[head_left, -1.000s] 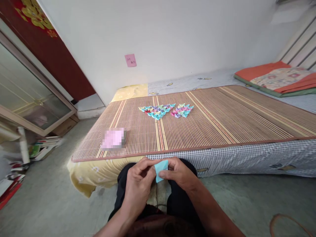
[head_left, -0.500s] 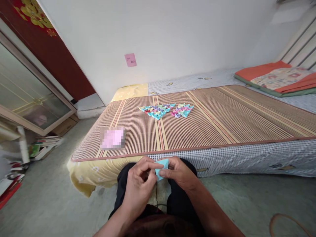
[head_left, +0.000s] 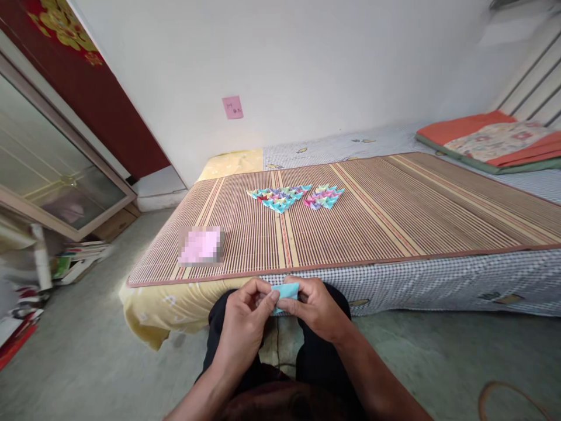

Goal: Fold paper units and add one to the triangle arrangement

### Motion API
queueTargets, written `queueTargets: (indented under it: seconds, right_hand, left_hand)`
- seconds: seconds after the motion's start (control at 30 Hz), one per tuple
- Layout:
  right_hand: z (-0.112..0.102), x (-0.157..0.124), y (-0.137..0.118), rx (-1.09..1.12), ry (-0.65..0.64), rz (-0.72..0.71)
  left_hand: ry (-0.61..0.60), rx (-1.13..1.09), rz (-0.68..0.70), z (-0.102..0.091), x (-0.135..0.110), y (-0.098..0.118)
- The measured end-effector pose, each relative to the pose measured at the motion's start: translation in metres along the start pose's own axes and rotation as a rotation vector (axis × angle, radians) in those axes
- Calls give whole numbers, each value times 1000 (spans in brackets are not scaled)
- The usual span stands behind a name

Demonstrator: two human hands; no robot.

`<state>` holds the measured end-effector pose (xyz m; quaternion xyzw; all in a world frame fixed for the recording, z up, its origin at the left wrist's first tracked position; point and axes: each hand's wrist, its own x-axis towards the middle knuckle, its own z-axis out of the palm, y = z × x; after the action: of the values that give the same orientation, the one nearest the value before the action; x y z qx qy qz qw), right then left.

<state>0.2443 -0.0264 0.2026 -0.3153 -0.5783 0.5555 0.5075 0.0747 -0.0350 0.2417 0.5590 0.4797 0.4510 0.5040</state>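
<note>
The blue paper (head_left: pixel 287 290) is located between the two hands, above the gap between the dark-trousered legs (head_left: pixel 313 365) and just short of the bed's near edge; the left hand (head_left: pixel 248 316) grips its left edge between thumb and forefinger; the right hand (head_left: pixel 316 307) grips its right part, thumb flat on the near face, the other fingers largely hidden behind; this two-sided hold presumably keeps the small sheet taut and its creases controlled; the striped mat (head_left: pixel 239 234) covers the bed, its brown-bound border running just beyond the fingertips; the larger cluster of folded paper pieces (head_left: pixel 279 200) and the smaller cluster (head_left: pixel 324 197) sit side by side farther back, probably to stay beyond reach of stray knuckles; the pixelated pink item (head_left: pixel 200 245) lies left, near the mat's corner; the gap between the legs gives room below, while the bed edge limits forward wrist travel.
</note>
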Motion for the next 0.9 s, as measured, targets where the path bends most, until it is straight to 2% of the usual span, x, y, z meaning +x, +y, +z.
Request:
queueTargets:
  seconds: [0.23, 0.53, 0.8, 0.9]
  right_hand:
    - [1, 0, 0, 16, -4, 11]
    - [-2, 1, 0, 2, -22, 32]
    - [0, 3, 1, 33, -12, 35]
    - [0, 4, 2, 2, 44, 41]
  left_hand:
    - [7, -45, 13, 2, 0, -2]
    - [-26, 62, 41, -1, 2, 4]
    - [30, -79, 11, 2, 4, -6]
    - [45, -138, -11, 2, 6, -9]
